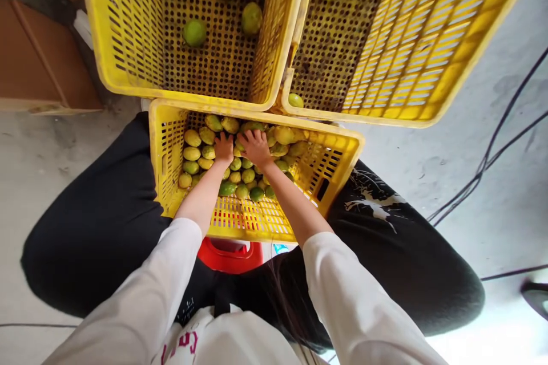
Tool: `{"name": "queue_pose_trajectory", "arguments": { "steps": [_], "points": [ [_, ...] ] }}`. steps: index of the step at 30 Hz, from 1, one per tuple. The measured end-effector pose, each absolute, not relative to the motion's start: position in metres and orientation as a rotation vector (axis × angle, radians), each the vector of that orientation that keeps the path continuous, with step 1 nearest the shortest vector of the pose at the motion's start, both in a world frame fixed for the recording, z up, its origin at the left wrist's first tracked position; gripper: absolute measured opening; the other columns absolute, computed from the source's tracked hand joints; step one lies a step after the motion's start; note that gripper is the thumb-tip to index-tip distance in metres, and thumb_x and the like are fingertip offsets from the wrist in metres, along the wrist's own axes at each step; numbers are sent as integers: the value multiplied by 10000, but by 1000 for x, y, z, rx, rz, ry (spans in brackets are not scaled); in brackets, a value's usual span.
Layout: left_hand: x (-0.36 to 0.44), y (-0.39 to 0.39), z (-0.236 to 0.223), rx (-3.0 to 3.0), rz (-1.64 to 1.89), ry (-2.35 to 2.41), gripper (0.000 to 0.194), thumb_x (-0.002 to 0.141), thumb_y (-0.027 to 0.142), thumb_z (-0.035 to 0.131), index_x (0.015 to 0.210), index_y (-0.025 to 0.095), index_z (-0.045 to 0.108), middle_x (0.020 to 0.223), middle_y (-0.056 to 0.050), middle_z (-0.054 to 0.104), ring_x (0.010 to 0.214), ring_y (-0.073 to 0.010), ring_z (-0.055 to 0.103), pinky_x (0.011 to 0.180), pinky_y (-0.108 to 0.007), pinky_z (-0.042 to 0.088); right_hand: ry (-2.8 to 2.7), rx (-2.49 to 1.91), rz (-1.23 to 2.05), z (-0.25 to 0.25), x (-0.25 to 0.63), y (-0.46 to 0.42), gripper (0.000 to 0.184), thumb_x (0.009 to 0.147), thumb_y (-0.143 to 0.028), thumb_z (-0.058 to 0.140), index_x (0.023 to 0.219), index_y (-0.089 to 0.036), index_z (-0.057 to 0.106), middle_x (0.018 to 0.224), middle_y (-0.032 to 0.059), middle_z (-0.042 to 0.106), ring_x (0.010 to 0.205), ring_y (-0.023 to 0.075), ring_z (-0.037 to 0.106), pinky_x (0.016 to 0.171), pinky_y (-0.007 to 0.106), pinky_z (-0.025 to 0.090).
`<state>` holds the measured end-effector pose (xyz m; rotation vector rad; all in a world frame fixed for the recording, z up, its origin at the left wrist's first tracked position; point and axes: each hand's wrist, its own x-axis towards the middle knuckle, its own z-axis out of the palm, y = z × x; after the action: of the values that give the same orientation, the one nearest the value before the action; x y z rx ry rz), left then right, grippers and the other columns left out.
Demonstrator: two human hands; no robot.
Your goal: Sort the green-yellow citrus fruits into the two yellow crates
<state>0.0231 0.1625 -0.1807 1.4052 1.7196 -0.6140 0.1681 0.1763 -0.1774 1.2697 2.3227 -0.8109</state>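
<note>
A yellow plastic crate (pixel 336 179) stands between my knees, with many yellow and green lemons (pixel 191 153) lying in it. My left hand (pixel 224 148) reaches down among the lemons near the crate's middle, its fingers apart on top of the fruit. Close beside it, my right hand (pixel 256 148) rests on lemons with its fingers spread. Neither hand visibly lifts a fruit; what lies under the palms is hidden. Larger yellow lemons (pixel 284 135) are heaped just right of my right hand.
Beyond stand two bigger yellow crates: the left one (pixel 128 82) holds several lemons, the right one (pixel 394 111) a few greenish ones. A red stool (pixel 231 259) shows below the near crate. Cardboard boxes (pixel 43 63) sit at left, black cables (pixel 483 162) run along the floor at right.
</note>
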Motion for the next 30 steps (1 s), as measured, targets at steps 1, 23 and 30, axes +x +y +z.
{"name": "queue_pose_trajectory", "arguments": {
  "steps": [1, 23, 30],
  "points": [
    [25, 165, -182, 1398, -626, 1709, 613, 919, 153, 644, 1511, 173, 487, 1601, -192, 424, 1382, -381, 469, 1097, -429, 464, 2315, 1298, -809, -177, 164, 175, 642, 972, -292, 592, 1593, -186, 471, 1479, 206, 532, 1298, 421, 430, 1100, 549, 338],
    [16, 146, -178, 1294, -577, 1600, 659, 794, 253, 782, 1404, 216, 536, 1557, -164, 483, 1335, -338, 597, 1110, -387, 487, 2359, 1255, -880, -172, 161, 141, 482, 1080, -173, 312, 1482, -113, 571, 1431, 244, 589, 1318, 361, 490, 1091, 496, 404],
    [18, 142, -179, 1194, -603, 1635, 757, 775, 290, 787, 1460, 156, 496, 1617, -228, 446, 1429, -350, 548, 1122, -381, 477, 2006, 1211, -999, -167, 166, 72, 491, 1021, -100, 369, 1480, -69, 540, 1432, 246, 580, 1258, 357, 558, 856, 396, 550]
  ]
}}
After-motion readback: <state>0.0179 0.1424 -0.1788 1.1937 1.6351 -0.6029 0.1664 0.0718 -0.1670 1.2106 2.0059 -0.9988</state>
